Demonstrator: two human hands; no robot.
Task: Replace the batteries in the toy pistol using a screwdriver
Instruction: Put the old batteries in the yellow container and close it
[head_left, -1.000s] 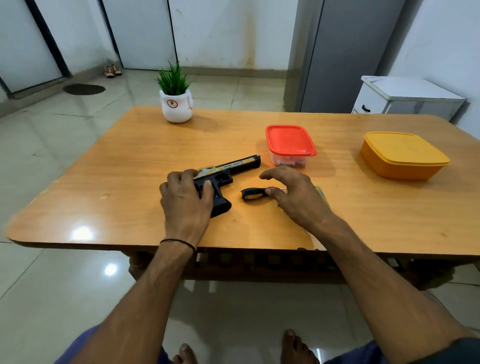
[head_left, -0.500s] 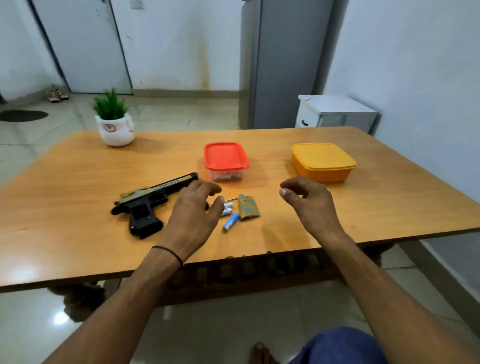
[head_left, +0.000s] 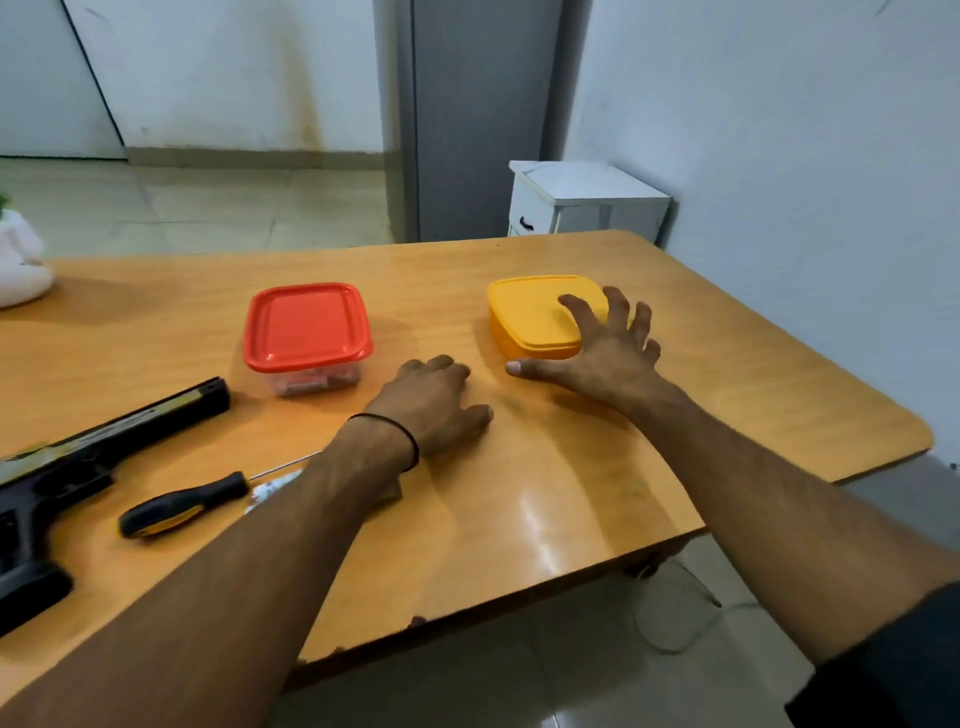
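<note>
Toy pistol (head_left: 104, 441) and screwdriver (head_left: 182, 501) lie untouched on the counter (head_left: 571, 493) at our left; our left hand (head_left: 436, 405) is loose and empty, right hand (head_left: 605, 353) spread open over the yellow box (head_left: 530, 312).

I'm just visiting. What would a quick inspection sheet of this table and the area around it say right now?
Surface: glossy wooden table, rounded corners.
Job's things: toy pistol and screwdriver lie at the left, untouched; small pale items by the screwdriver's shaft are half hidden by the left forearm.
Clutter: red-lidded box and yellow box, both lidded; white pot at the left edge.
Grips: left hand rests on the table, fingers bent, nothing seen in it; right hand is spread over the yellow box's lid.
Cables: thin cable on the floor by the table's near right corner.
Surroundings: grey cabinet, small white cabinet, tiled floor, pale walls.
</note>
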